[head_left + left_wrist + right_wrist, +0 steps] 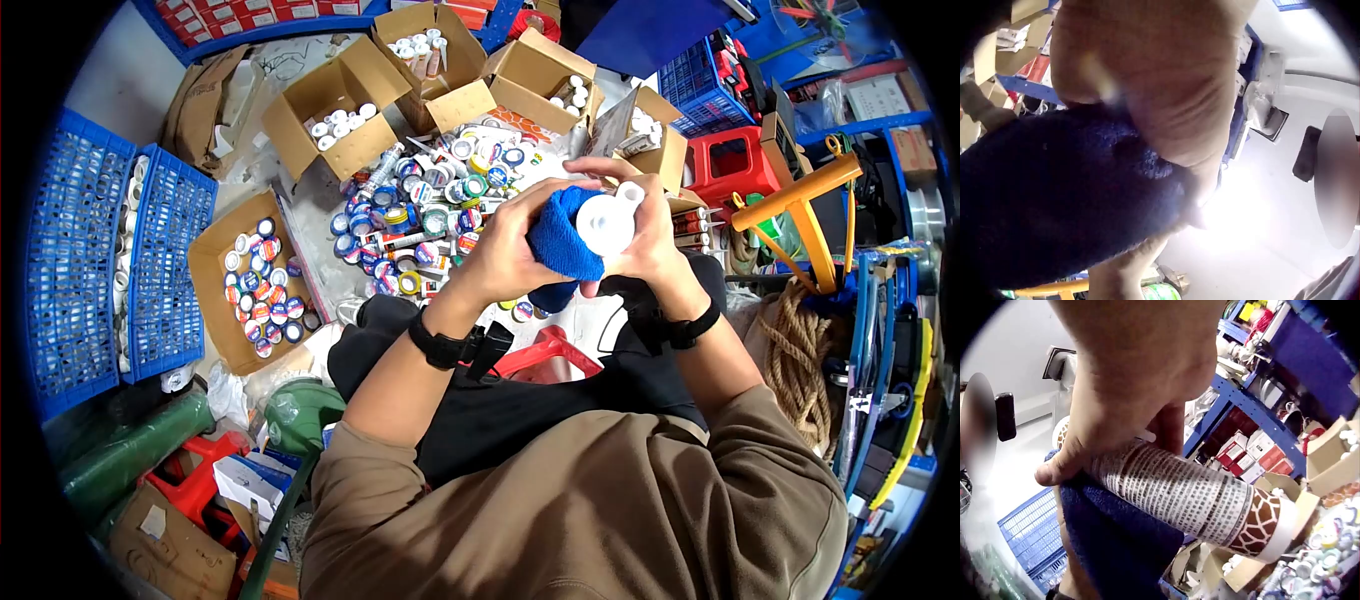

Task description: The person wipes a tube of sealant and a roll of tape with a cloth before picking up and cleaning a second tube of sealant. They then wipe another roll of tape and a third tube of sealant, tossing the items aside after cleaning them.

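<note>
A long cylindrical bottle (1191, 494) with dense printed text and a giraffe-pattern band is held up in front of the body. Its white end (606, 224), with a small round knob, faces the head camera. My right hand (655, 235) grips this bottle from the right side, fingers curled round it. A blue cloth (562, 240) wraps the left side of the bottle. My left hand (505, 240) holds the cloth against it. In the left wrist view the cloth (1054, 200) is dark and hides most of the bottle and the left fingers.
Below the hands lies a heap of tape rolls and tubes (430, 205). Cardboard boxes (290, 130) of white-capped items stand behind it. To the left are a box (215, 245) of round tins or rolls and blue crates (75, 260). A red stool (735, 165) and coiled rope (800, 355) are at right.
</note>
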`<state>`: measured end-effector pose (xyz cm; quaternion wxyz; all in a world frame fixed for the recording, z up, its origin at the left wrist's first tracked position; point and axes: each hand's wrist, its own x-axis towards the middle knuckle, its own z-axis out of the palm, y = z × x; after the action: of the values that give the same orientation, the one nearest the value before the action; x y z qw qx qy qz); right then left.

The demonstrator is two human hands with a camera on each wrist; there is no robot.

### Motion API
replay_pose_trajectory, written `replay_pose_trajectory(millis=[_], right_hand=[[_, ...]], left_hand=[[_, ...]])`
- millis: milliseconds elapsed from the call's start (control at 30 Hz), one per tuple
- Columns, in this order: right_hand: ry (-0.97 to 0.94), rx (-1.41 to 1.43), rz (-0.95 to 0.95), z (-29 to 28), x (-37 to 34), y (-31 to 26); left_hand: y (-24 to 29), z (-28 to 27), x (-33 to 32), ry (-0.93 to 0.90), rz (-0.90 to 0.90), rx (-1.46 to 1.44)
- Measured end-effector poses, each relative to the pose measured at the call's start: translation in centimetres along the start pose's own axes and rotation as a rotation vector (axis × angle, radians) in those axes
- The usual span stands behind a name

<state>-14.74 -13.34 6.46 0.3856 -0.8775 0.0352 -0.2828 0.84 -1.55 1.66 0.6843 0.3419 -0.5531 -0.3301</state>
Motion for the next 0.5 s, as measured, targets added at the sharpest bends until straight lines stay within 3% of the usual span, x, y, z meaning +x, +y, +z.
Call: replay_pose_trajectory(millis=[33,100,167,333,400,500], right_hand=[[0.099,0.108,-0.005,0.3,0.0,0.3],[0.113,0.075,0.018,0.4,-0.2,-0.1],[0.083,-0.141,-0.163,0.7,-0.4,-0.2],[0.254,0.074,-0.101,2.4,-0.4,1.4],[0.231,-0.001,-0.051,2.4,-0.3,1.0],[0.083,-0.168,0.023,2.2,-0.6,0.6]], left_hand=[[-0.1,0.1,-0.2,0.005,0.000,0.001],[0.1,0.2,-0.5,0.058,-0.125,-0.126],[0.5,0.1,-0.5,0.058,-0.136,-0.085],[-0.3,0.0,-0.2,0.348,0.139,0.110],[-0.1,-0.1,0.1,0.370,0.184,0.125],[1.2,-0.1,0.5,0.456,0.174,-0.108]])
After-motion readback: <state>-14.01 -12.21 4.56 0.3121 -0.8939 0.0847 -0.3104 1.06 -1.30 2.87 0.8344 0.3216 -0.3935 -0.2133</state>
